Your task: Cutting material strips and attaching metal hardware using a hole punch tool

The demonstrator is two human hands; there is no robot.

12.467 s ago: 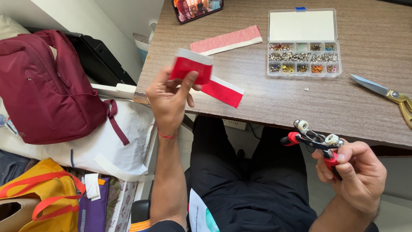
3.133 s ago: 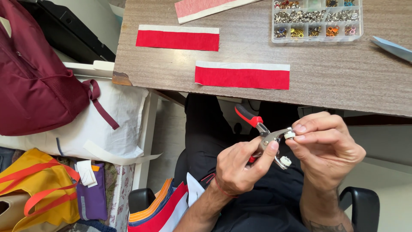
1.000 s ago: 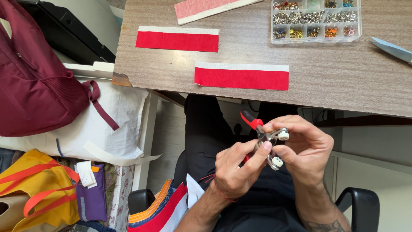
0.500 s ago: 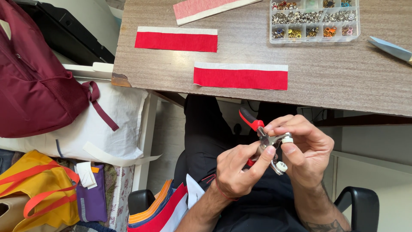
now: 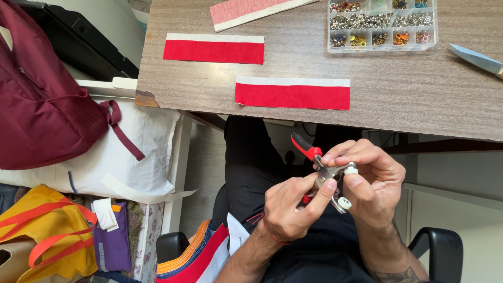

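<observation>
Desk fills the top of the head view: two red fabric strips, a pink strip cut off by the top edge, a clear parts box also cropped, and a scissor blade running out at right. Below the desk edge, over your lap, your left hand and right hand both have their grip closed on the red-handled pliers. Fingers hide most of the pliers' head; any small part in it is hard to make out.
</observation>
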